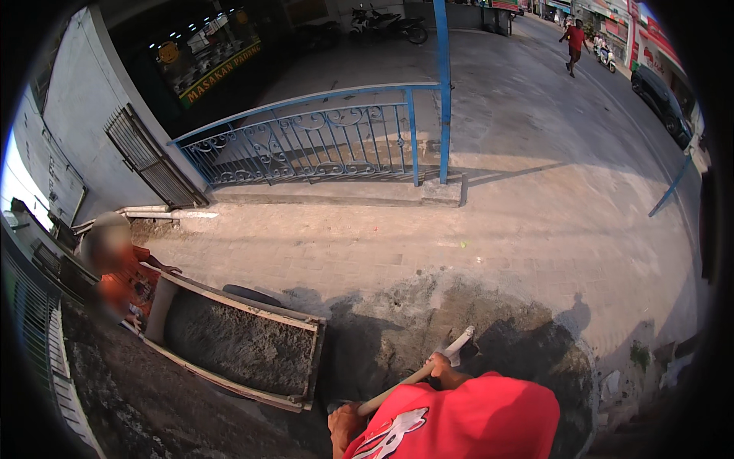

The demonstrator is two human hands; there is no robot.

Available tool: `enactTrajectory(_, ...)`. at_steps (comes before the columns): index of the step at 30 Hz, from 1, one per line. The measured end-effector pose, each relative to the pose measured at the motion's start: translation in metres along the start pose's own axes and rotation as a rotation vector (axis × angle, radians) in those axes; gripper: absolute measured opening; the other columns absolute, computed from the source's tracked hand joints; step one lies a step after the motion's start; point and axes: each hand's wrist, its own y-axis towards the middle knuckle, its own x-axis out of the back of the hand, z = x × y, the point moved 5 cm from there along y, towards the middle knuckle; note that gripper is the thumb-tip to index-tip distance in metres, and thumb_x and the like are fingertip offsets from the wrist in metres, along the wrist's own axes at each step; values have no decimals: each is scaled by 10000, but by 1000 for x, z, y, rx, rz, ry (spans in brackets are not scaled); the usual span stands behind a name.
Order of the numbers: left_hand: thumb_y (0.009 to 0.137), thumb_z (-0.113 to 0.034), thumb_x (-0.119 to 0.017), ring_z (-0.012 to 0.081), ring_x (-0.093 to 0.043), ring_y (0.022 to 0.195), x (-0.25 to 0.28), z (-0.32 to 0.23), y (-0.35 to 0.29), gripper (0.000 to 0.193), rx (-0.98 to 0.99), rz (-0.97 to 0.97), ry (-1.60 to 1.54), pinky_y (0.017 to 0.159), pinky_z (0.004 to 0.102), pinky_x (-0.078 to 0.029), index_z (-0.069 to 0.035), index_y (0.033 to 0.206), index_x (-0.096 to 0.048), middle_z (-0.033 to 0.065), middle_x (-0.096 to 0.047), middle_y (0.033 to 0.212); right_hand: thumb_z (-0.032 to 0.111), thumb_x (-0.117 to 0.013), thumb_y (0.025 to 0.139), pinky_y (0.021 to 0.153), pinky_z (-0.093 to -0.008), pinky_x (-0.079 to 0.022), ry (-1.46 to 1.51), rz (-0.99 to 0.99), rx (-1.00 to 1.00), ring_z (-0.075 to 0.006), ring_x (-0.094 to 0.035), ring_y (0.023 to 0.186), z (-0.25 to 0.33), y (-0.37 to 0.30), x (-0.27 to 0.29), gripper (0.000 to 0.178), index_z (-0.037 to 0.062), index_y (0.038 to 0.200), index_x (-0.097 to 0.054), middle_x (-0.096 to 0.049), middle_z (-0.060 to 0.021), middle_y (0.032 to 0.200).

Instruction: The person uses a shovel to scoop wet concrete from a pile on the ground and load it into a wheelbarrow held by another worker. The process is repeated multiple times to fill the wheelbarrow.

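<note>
My left hand (pixel 348 422) grips the lower end of a hoe's wooden handle (pixel 390 390). Further along it, my right hand (pixel 440 366) is wrapped round the same shaft, close to the hoe head (pixel 459 342). The head lies low over a dark, wet patch of mortar (pixel 520 344) on the paving, and its blade is only partly visible. My red shirt covers part of the view below. To the left stands a box-shaped cart (pixel 214 288) with pale rims, holding grey wet mortar (pixel 237 333).
A person in an orange shirt (pixel 126 283) stands at the cart's far-left end, hands by its rim. A blue metal railing (pixel 306 141) and blue post (pixel 443 99) rise beyond the paving. Up the road are a person in red (pixel 575 42) and a dark car (pixel 659 103).
</note>
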Motion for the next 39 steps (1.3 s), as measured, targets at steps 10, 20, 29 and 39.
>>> enactTrajectory(10, 745, -400, -619, 329, -638, 965, -1, 11, -2, 366, -34, -32, -69, 804, 424, -500, -234, 1066, -672, 126, -673, 1020, 60, -541, 821, 709, -528, -497, -32, -143, -64, -369, -559, 863, -9, -25, 11, 317, 10, 1123, -458, -470, -177, 1058)
enactTrajectory(20, 782, -373, -597, 318, -633, 986, 17, 74, -3, 318, -152, 83, -12, 819, 425, -497, -215, 1048, -670, 124, -669, 1034, 92, -547, 811, 632, -476, -505, 69, -165, -8, -310, -558, 809, -70, -55, 6, 316, 19, 1110, -471, -483, -152, 996)
enactTrajectory(29, 720, -356, -670, 323, -649, 923, -7, 224, 38, 329, -402, 315, 58, 823, 443, -501, -167, 988, -685, 139, -682, 953, 118, -572, 791, 566, -362, -449, 375, -48, 163, -190, -451, 555, -155, -143, -4, 131, 105, 768, -444, -421, -23, 622)
enactTrajectory(39, 708, -299, -707, 355, -635, 911, -57, 358, 0, 349, -292, 632, -432, 782, 423, -491, -97, 987, -652, 165, -676, 906, 97, -600, 746, 520, -350, -457, 51, -166, 263, -175, -458, 534, -215, -234, -61, 152, 92, 762, -450, -419, -24, 655)
